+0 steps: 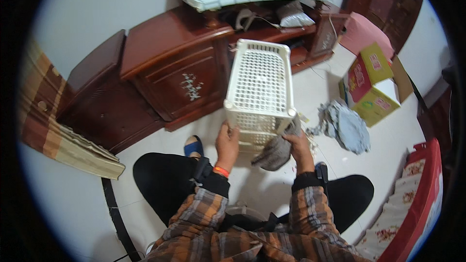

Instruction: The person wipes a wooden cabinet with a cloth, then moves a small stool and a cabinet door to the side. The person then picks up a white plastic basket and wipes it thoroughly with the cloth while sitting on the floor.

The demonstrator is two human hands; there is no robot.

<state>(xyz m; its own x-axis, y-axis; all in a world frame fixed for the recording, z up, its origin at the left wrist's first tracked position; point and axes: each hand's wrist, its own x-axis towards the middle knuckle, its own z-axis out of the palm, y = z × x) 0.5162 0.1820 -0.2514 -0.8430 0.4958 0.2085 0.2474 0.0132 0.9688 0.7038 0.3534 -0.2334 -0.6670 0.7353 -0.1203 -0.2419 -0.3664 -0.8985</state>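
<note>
A cream-white plastic storage rack (262, 77) with lattice panels stands in front of me, between my knees and the cabinet. My left hand (227, 146) is closed on its near left side, low on the corner post. Bunched in my right hand (301, 149) is a dark grey cloth (273, 154), which hangs below the rack's near right corner and partly covers the post there. The right fingers are partly hidden behind the cloth. The rack's lower part is mostly hidden by its own upper tier and the cloth.
A dark red wooden cabinet (179, 80) runs along the wall behind the rack. On the floor to the right lie a crumpled light blue cloth (345, 127) and an open cardboard box (371, 87). A red-edged floral cover (403, 199) is at lower right, a curtain (63, 131) at left.
</note>
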